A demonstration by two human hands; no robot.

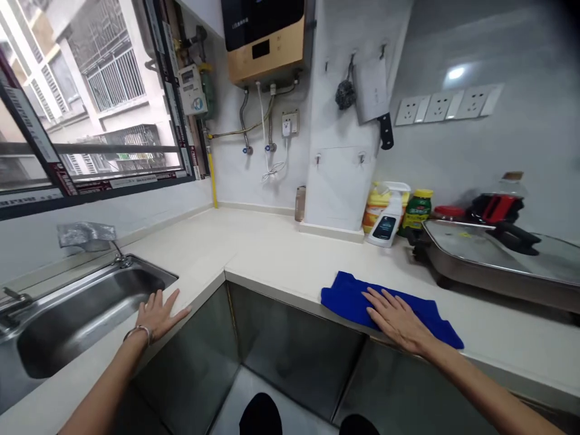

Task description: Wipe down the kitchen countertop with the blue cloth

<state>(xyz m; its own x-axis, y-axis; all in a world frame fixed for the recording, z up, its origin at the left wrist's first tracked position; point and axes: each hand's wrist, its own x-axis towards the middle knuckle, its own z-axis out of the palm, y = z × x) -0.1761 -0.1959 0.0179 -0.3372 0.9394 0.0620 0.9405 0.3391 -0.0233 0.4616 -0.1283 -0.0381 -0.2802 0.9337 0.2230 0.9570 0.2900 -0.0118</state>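
Observation:
A blue cloth [348, 296] lies spread on the white countertop [272, 254], its front edge close to the counter's edge. My right hand [396, 317] rests flat on top of it, fingers stretched out. On the left, my left hand [158, 314], with a bracelet at the wrist, is spread on the counter strip beside the metal sink [95, 314] and holds nothing.
An electric pan with a glass lid [498, 254] stands to the right. Behind the cloth are a white spray bottle [388, 217] and a green jar [417, 211]. A cleaver [371, 90] hangs on the pillar. A faucet [122, 260] rises behind the sink.

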